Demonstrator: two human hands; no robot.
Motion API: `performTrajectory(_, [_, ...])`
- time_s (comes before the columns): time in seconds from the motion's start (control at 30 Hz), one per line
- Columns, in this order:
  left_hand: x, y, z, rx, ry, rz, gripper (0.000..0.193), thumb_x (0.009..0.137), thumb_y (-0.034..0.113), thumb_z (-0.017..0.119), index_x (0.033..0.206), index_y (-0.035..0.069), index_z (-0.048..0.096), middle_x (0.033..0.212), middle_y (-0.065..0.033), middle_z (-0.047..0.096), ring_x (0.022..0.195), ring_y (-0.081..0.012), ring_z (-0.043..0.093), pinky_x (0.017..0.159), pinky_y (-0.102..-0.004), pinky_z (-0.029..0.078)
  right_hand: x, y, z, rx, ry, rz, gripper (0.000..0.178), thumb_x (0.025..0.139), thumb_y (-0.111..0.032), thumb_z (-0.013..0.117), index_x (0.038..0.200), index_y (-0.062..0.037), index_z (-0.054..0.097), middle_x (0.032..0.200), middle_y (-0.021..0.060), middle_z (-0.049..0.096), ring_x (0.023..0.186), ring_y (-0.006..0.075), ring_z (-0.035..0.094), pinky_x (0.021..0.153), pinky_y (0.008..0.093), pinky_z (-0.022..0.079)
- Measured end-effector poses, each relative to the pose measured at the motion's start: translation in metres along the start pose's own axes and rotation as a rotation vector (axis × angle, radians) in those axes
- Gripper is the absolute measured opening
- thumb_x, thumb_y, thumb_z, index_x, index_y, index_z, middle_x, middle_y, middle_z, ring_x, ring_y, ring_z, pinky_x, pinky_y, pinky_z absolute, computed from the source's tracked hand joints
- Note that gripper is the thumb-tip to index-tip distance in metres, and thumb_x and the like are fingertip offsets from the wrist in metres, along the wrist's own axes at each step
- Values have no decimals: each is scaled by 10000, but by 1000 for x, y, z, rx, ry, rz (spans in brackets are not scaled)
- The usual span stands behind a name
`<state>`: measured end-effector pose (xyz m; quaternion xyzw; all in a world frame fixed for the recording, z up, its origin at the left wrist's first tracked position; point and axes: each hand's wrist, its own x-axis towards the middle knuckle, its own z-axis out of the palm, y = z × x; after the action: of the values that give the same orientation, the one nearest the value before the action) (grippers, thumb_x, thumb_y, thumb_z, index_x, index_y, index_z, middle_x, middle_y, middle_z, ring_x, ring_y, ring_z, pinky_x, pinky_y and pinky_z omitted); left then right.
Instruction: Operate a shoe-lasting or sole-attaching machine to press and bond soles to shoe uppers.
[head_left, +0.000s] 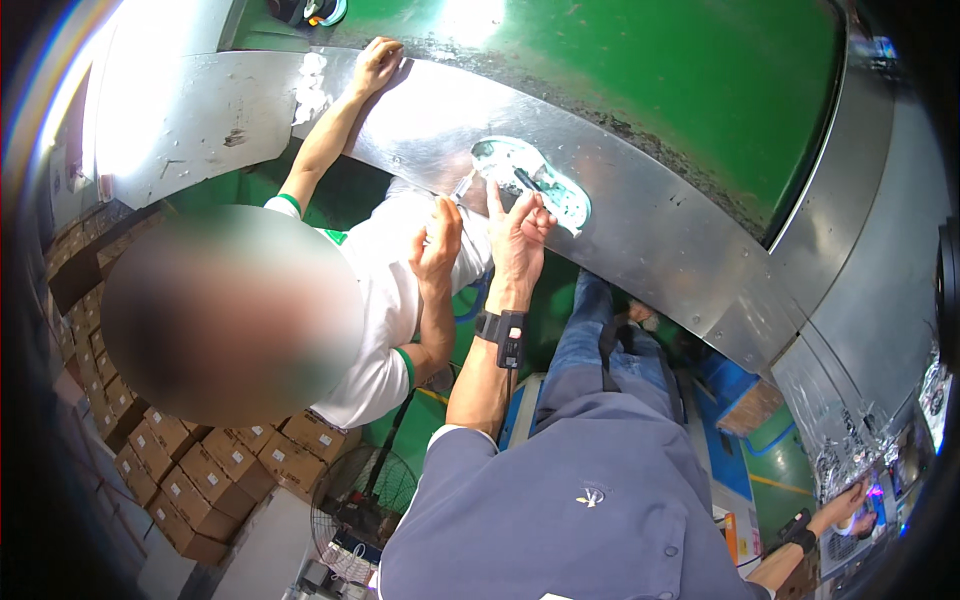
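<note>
A pale, shoe-sole-shaped piece (567, 203) lies on the metal border of the green surface, with whitish bits and a slim black stick-like thing (526, 180) on it. My left hand (520, 232) is at its near edge, palm up, the thumb apart from the loosely bent fingers. Their tips come close to the black thing; no firm hold shows. Far off at the lower right, my right hand (848, 507) has its fingers bent around a small dark thing by a purple glow, too small to name. Both wrists wear black straps.
At my left, a co-worker in white rests one hand (376, 66) on the metal border (420, 110); the other hand (437, 240) holds a thin tool near the pale piece. Stacked cartons (205, 490) and a wire-caged fan (362, 500) stand at the lower left.
</note>
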<state>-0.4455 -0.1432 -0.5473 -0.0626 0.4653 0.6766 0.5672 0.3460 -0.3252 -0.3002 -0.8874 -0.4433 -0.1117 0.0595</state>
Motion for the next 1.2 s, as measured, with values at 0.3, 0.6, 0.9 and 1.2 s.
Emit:
performTrajectory(0.3, [-4, 3, 1, -13, 42, 21, 999, 850, 24, 665, 1529, 174, -52, 866, -86, 607, 629, -145, 568, 644, -338, 536, 0, 8, 5, 13, 26, 31, 346, 965, -211, 502, 1227, -26, 633, 1282, 149, 614, 1198, 301, 554, 1028, 362, 392])
performTrajectory(0.6, [18, 20, -28, 1167, 159, 484, 623, 875, 144, 684, 1406, -32, 409, 849, -74, 646, 568, -95, 558, 486, -211, 475, -4, -43, 1, 36, -25, 157, 367, 972, -209, 499, 1242, 14, 607, 1291, 159, 596, 1190, 289, 539, 1048, 358, 365])
performTrajectory(0.9, [19, 33, 0, 688, 90, -77, 929, 875, 157, 691, 1522, 54, 32, 777, -118, 657, 494, -130, 578, 440, -258, 507, -3, -6, 10, 83, 16, 84, 372, 967, -211, 494, 1256, -4, 601, 1298, 157, 592, 1198, 293, 534, 1048, 361, 362])
performTrajectory(1.2, [20, 27, 1, 513, 96, -109, 981, 874, 134, 695, 1532, 98, -32, 796, -131, 651, 518, -123, 576, 457, -256, 515, -3, 30, 9, 56, 21, 44, 336, 985, -194, 496, 1243, -13, 613, 1274, 131, 614, 1172, 263, 553, 1017, 334, 395])
